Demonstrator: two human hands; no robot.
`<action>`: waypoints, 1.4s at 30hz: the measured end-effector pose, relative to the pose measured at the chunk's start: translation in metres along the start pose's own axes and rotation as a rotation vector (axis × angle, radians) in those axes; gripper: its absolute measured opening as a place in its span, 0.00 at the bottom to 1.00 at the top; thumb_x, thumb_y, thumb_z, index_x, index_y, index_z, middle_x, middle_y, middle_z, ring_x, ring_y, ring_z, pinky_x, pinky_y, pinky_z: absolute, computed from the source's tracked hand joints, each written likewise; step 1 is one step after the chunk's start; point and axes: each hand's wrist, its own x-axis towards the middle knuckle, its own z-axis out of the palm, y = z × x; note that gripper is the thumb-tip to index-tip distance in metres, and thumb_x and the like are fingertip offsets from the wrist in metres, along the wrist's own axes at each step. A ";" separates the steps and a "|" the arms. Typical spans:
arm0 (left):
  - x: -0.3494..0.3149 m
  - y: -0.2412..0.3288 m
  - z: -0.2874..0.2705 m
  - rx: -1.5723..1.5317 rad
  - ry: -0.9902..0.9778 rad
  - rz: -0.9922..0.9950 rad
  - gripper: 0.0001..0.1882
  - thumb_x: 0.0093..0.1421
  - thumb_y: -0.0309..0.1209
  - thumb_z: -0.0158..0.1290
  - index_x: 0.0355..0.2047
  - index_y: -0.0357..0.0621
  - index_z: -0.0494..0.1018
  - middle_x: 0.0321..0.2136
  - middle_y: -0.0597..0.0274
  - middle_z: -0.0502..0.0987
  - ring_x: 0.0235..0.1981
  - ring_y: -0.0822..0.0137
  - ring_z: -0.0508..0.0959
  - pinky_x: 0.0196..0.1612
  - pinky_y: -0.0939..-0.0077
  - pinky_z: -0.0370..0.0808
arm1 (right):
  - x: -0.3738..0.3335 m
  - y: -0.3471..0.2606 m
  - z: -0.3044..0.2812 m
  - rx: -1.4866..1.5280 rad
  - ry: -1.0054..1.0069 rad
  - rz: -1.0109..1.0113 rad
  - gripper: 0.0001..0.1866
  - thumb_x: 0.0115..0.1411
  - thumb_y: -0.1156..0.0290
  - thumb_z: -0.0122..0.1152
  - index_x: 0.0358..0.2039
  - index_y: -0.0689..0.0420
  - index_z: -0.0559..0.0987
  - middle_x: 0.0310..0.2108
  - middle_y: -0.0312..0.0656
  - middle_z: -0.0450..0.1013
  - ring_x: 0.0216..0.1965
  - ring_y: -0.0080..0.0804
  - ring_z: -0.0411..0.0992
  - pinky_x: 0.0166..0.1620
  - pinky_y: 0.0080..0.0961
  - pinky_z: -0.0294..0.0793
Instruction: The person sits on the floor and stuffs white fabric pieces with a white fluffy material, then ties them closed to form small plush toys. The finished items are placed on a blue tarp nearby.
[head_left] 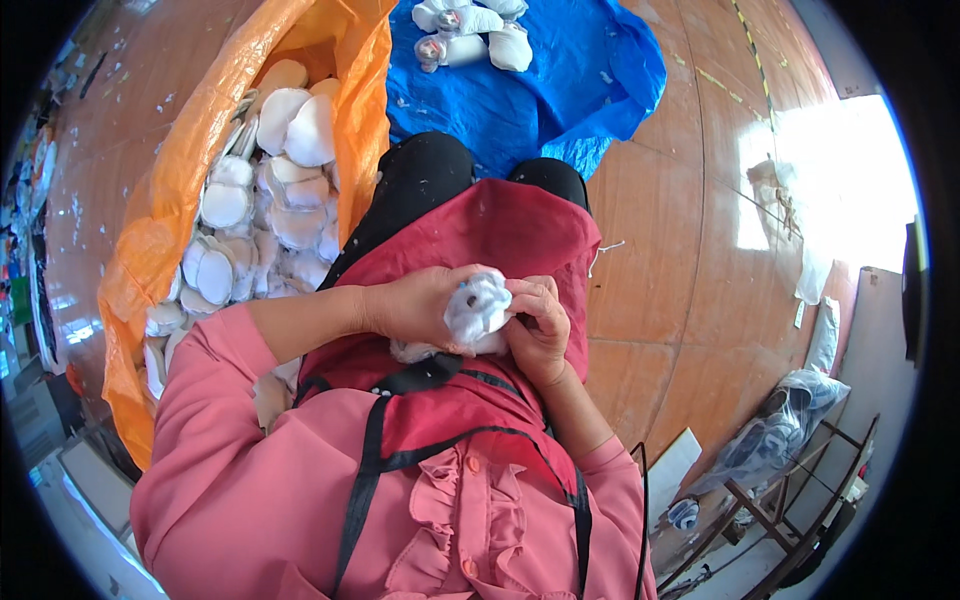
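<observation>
Over my lap, my left hand is wrapped around a white, soft-looking bundle. Its end faces up, crumpled, with a small dark spot in the middle. My right hand has its fingers bent and pinched at the bundle's right edge; its fingertips are partly hidden there. More white material shows below the hands, against the red apron. What lies inside the bundle cannot be seen.
An orange sack on my left holds many white, rounded flat pads. Ahead, a blue sheet bears several white bundles. At the right are a clear plastic bag and a brown metal frame on the tiled floor.
</observation>
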 end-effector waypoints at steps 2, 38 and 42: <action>0.006 0.014 -0.013 0.182 0.150 0.198 0.32 0.48 0.31 0.66 0.53 0.43 0.66 0.36 0.52 0.76 0.39 0.52 0.78 0.44 0.63 0.75 | 0.014 -0.003 0.001 -0.021 0.012 -0.060 0.19 0.42 0.89 0.65 0.35 0.55 0.77 0.43 0.40 0.78 0.42 0.40 0.72 0.48 0.33 0.70; -0.001 -0.017 -0.061 1.175 0.231 0.074 0.13 0.52 0.31 0.53 0.38 0.42 0.71 0.29 0.58 0.73 0.35 0.56 0.75 0.38 0.61 0.69 | 0.097 0.027 0.027 0.030 -0.538 0.439 0.05 0.60 0.75 0.59 0.31 0.62 0.74 0.27 0.48 0.71 0.31 0.46 0.71 0.37 0.34 0.71; -0.005 -0.021 -0.075 0.878 0.250 0.116 0.22 0.47 0.32 0.60 0.44 0.43 0.72 0.32 0.58 0.73 0.37 0.53 0.75 0.42 0.60 0.71 | 0.090 0.028 0.024 -0.041 -0.497 0.123 0.05 0.59 0.77 0.59 0.32 0.61 0.71 0.30 0.49 0.69 0.33 0.47 0.71 0.38 0.34 0.71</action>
